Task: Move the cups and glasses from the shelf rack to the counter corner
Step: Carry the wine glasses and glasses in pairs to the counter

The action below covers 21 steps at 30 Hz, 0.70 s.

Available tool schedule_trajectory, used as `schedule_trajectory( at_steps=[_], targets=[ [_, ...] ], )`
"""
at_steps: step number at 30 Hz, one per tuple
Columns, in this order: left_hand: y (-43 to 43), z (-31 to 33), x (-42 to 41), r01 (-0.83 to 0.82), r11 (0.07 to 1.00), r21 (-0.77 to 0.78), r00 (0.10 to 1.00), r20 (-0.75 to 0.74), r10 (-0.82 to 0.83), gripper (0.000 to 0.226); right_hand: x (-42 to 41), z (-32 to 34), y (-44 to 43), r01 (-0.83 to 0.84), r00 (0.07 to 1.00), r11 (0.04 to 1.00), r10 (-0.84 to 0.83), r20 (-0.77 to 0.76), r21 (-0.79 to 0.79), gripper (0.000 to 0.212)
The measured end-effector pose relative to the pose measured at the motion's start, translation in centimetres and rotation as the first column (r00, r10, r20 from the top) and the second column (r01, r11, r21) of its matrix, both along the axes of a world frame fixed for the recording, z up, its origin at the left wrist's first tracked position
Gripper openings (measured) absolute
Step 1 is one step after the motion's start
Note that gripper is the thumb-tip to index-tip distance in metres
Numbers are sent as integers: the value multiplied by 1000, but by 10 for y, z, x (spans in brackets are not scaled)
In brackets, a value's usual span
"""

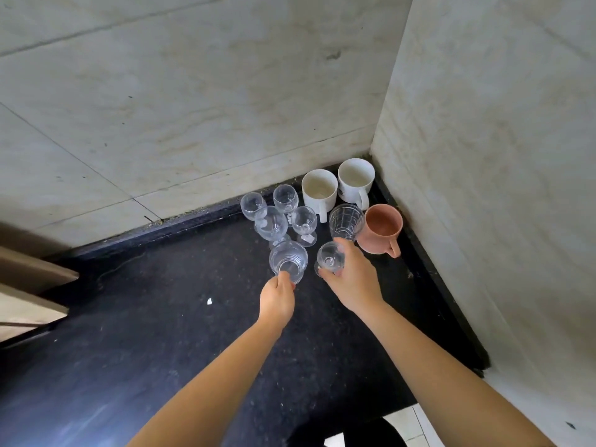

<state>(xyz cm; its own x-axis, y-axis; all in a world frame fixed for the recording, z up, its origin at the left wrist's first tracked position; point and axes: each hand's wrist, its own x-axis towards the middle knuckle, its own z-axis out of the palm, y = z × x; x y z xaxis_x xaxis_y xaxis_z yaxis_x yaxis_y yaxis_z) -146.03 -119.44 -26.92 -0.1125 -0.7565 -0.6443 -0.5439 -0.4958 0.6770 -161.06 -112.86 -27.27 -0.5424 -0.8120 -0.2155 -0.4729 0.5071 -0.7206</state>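
Both hands are setting glasses down at the near edge of the cluster in the far right corner of the black bench (161, 333). The left hand (277, 300) has its fingers closed on the near rim of a ribbed tumbler (288, 261), and the right hand (353, 279) is wrapped around a small stemmed glass (329, 260). Behind them sit four wine glasses (271, 222), a faceted tumbler (346, 221), two white mugs (319, 190) and a terracotta mug (382, 229). It's pretty crowded back there, so the trick is probably to lower each glass straight down until the base is flat, keep a gap from the stemware, then let go one hand at a time. The shelf rack isn't in view.
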Motion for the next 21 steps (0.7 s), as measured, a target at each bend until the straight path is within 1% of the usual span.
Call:
schedule_trajectory(
  at_steps=[3, 7, 14, 18, 21],
  targets=[
    [-4, -7, 0, -16, 1000, 1, 1000, -3, 16, 25, 1, -6, -13, -46, 999, 998, 47, -24, 32, 76],
    [-8, -14, -3, -16, 1000, 4, 1000, -13, 16, 24, 0, -12, -24, -62, 997, 997, 63, -32, 35, 77],
    [-21, -19, 1, 70, 997, -35, 998, 11, -69, 38, -1, -12, -28, -87, 992, 995, 90, -84, 40, 78],
    [-26, -7, 9, 193, 981, -3, 977, 90, -192, 46, -5, -1, -23, -161, 980, 982, 171, -103, 95, 90],
    [-30, 13, 17, 262, 965, -6, 942, 220, -254, 52, -12, 22, -16, -186, 974, 978, 196, -113, 93, 84]
  ],
)
